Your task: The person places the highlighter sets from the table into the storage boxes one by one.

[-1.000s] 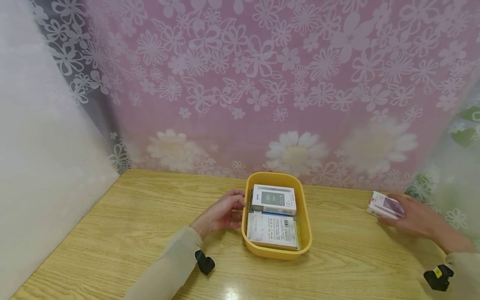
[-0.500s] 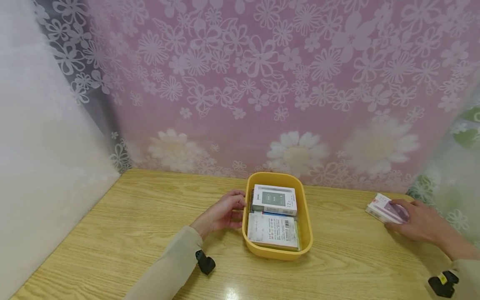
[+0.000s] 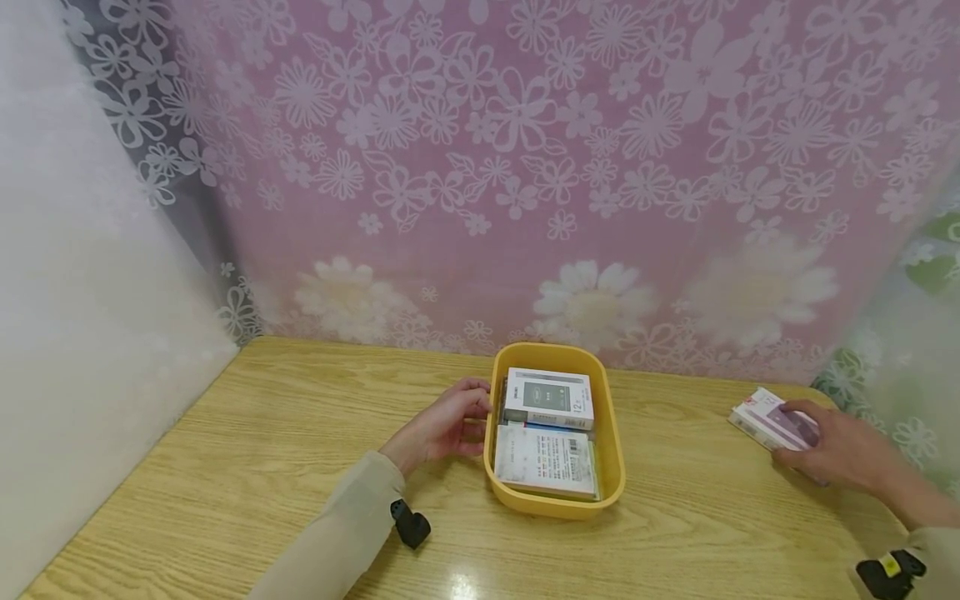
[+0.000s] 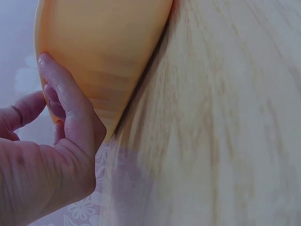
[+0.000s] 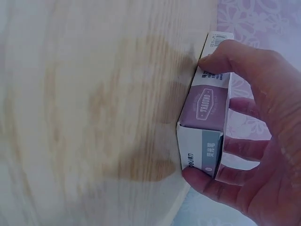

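Observation:
A yellow bin [image 3: 615, 433] stands mid-table with several flat boxes inside. My left hand [image 3: 450, 423] is at its left side, fingers touching the outer wall near the rim; the left wrist view shows the fingers [image 4: 70, 103] bent loosely against the yellow wall. To the right, my right hand [image 3: 847, 450] grips a white and purple highlighter box [image 3: 772, 418] on the tabletop. In the right wrist view the thumb is on one edge of the highlighter box [image 5: 204, 107] and the fingers are along the opposite side and end.
In the bin, a white box with a grey panel [image 3: 547, 396] lies behind a white printed box [image 3: 543, 458]. The wood table [image 3: 315, 433] meets a pink floral curtain [image 3: 450, 208] at the back. A pale curtain [image 3: 90, 292] hangs on the left.
My right hand and the highlighter box have shifted slightly right and turned, showing more of the box's long side. The left hand and the bin have stayed in place.

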A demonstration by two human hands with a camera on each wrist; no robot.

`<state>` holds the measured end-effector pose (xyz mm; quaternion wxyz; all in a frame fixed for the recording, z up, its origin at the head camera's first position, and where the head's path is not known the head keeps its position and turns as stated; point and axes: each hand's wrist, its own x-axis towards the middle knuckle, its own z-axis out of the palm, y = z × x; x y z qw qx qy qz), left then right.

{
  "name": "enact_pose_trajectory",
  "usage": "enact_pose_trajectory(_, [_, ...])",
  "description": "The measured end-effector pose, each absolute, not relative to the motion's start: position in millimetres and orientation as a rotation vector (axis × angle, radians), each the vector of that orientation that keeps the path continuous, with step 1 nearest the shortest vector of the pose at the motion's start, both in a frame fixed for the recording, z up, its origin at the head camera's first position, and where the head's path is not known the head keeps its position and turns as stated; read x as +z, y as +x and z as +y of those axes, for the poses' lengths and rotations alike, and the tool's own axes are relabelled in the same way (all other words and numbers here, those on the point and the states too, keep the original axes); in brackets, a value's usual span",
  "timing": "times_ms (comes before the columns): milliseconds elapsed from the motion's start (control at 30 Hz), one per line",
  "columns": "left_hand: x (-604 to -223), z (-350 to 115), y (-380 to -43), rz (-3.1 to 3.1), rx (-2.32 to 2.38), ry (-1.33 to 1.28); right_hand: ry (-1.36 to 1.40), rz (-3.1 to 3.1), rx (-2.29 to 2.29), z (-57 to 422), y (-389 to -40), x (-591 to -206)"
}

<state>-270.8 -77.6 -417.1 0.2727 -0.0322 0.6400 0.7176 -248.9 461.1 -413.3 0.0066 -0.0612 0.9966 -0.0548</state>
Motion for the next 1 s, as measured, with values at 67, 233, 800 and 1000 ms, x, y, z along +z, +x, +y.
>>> enact_pose_trajectory(67, [-417, -77, -272, 1.723, 1.932, -0.087, -0.173, 3.123, -0.181, 460, -250, -413])
enact_pose_trajectory(233, [-417, -75, -274, 1.734, 1.931, -0.088, -0.2, 3.159, -0.212, 456, -251, -412])
enact_pose_trajectory(800, [-418, -77, -274, 1.732, 1.935, -0.08, -0.641, 3.339, -0.381, 406, -229, -401])
enact_pose_trajectory(1000, [-417, -77, -273, 1.732, 1.928, -0.072, -0.731, 3.38, -0.419, 386, -219, -398])
